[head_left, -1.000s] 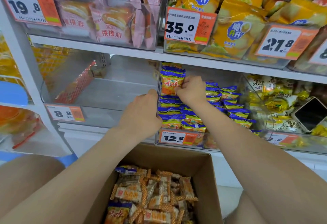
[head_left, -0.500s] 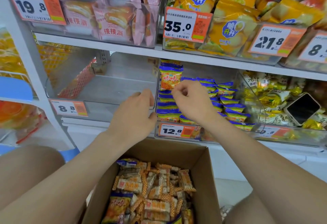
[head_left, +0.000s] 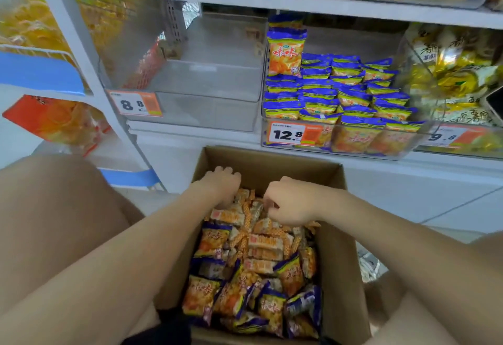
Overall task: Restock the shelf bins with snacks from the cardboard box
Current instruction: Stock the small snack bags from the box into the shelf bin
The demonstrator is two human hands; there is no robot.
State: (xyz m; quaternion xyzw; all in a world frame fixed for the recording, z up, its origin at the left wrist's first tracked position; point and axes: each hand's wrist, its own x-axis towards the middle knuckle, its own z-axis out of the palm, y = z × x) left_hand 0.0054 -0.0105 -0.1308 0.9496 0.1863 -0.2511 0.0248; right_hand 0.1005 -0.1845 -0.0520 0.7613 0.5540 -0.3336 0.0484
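- Left hand reached down into the far left corner of the cardboard box. Knuckles were up and the fingers curled down among the snack packets. Fingertips were hidden, so cannot tell if it gripped anything.
- Right hand sat just to its right, back of the hand up. Thumb and fingers were curled close together over the orange-and-white packets. It was blurred, so cannot tell if a packet was pinched.
- Both forearms came in from the bottom corners; the hands were near each other but apart.
- The box stood open-topped below the shelf, beside a bare knee on the left. It was full of packets, orange-and-white ones at the far end and blue-and-orange bags at the near end.
- Far left, an orange pack lay under a blue-edged shelf.
- Next came a see-through bin with a price tag "8.8" on its front left.
- The middle bin, straight above the box, held blue-and-yellow bags lying in rows. One upright bag stood at the back left. A tag "12.8" was on the front.
- The right bin held gold-wrapped sweets, with a tag "9.8", partly blurred.
- A white shelf board ran above, and the upper bins were cut off by the frame.
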